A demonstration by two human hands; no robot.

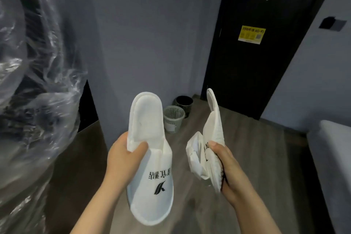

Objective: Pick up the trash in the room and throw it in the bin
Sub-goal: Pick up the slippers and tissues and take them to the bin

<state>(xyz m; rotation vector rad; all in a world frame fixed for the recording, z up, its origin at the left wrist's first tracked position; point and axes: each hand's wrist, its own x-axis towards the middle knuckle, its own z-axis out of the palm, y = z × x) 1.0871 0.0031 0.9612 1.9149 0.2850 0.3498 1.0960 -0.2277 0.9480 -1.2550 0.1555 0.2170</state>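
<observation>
Floor point(237, 148): grey-brown wood-look planks, running from the foreground back to the grey wall point(152, 43) and the black door point(256, 72).
Pale mesh basket point(173, 119): stands upright on the planks close to the wall, its sides perforated.
Dark bin point(184, 103): upright just behind the basket, nearer the door; whether they touch is unclear.

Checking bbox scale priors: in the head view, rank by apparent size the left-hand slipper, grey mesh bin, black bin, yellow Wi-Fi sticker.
1. left-hand slipper, largest by far, though nearest the camera.
2. grey mesh bin and yellow Wi-Fi sticker: too alike to rank.
3. black bin, partly hidden behind the mesh bin.
</observation>
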